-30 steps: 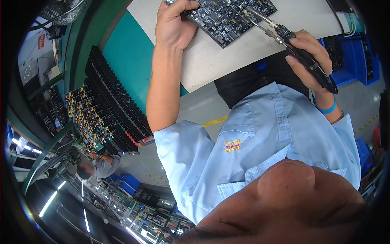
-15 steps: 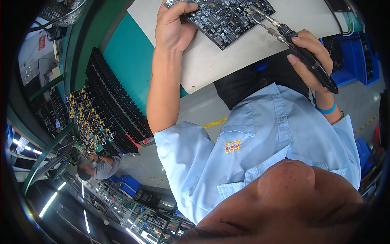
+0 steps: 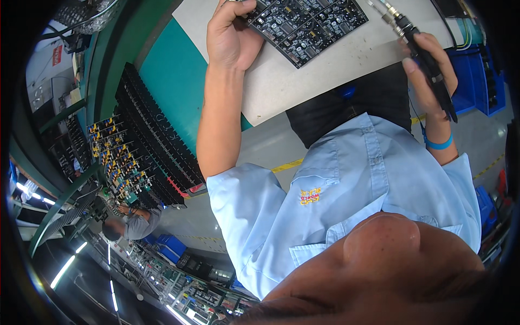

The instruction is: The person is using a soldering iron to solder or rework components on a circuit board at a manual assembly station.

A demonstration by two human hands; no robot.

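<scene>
At the top of the view my left hand (image 3: 232, 42) grips a black circuit board (image 3: 317, 33) by its left corner, thumb over the face. Small components fill the board in repeated blocks, and its upper part runs out of view. My right hand (image 3: 440, 73) is wrapped round black-handled soldering tweezers (image 3: 426, 60) with two metal-barrelled prongs. Their tips point up and left, to the right of the board and apart from it, over the pale work surface (image 3: 346, 67).
A teal mat (image 3: 168, 59) borders the surface on the left, beside black slotted racks (image 3: 157, 130) and upright boards with yellow parts (image 3: 116, 157). Blue bins (image 3: 471, 81) stand right. Another person (image 3: 141, 223) works at the far lower left.
My right hand has drawn the soldering tweezers away from the board, to the right. The board and my left hand have hardly moved.
</scene>
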